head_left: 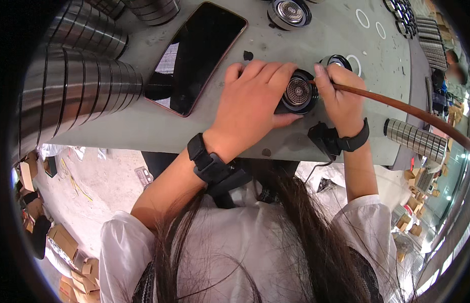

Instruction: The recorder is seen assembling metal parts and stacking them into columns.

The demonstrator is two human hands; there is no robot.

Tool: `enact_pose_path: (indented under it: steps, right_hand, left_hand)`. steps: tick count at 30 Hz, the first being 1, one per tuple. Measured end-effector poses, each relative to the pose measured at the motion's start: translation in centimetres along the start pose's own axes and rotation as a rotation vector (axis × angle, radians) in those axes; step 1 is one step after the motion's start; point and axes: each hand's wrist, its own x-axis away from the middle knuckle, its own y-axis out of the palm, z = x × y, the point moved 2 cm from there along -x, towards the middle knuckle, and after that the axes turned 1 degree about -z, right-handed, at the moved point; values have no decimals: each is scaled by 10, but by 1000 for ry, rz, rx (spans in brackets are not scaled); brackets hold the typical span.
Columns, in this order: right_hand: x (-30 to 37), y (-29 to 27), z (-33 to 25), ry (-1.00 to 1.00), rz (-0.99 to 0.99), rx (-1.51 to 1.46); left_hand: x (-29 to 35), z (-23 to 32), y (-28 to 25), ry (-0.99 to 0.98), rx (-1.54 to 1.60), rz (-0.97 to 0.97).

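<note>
My left hand (257, 103) is closed around the side of a round black lid (298, 92) with a perforated metal disc in its middle, pressing it on the grey table. In my right hand (342, 98), a long thin brown stick (396, 103) is pinched between thumb and fingers. Its tip reaches the lid's right rim; whether it touches cannot be made out. Just beyond the right fingers lies another black round part (337, 60), partly hidden, beside a white ring (354, 65). Both wrists wear black straps.
A dark phone (197, 58) lies left of my hands. Stacks of steel rings (83, 96) stand at far left. Another lid (289, 12) is at the back, with loose white rings (357, 16) to its right. A ribbed metal roll (416, 139) lies near the right edge.
</note>
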Motion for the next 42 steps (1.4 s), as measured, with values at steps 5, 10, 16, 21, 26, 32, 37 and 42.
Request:
enact_pose_path:
  steps: [5,10,16,21,26,32,37,42]
  right_hand:
    - [-5,5,5,32,5,-94]
    - [-15,10,2,8,-10,-162]
    - [-15,19,-1,86,-21,-306]
    - [-17,22,-7,-5,-21,-256]
    - [-15,19,-16,-33,-99,-261]
    - [-7,18,-24,-95,-128,-319]
    - [2,4,-26,-38,-219,-234]
    - [7,-2,-21,62,-283,-216]
  left_hand:
    - [-1,1,-1,9,-15,37]
    - [-4,-4,0,24,-37,73]
    - [-3,-4,1,26,-20,77]
    - [-4,-5,0,28,-52,50]
    - [-4,-6,-1,22,-81,-8]
    - [-3,-5,1,90,-66,44]
    - [-5,-2,0,67,-72,16]
    - [-4,-2,0,65,-93,21]
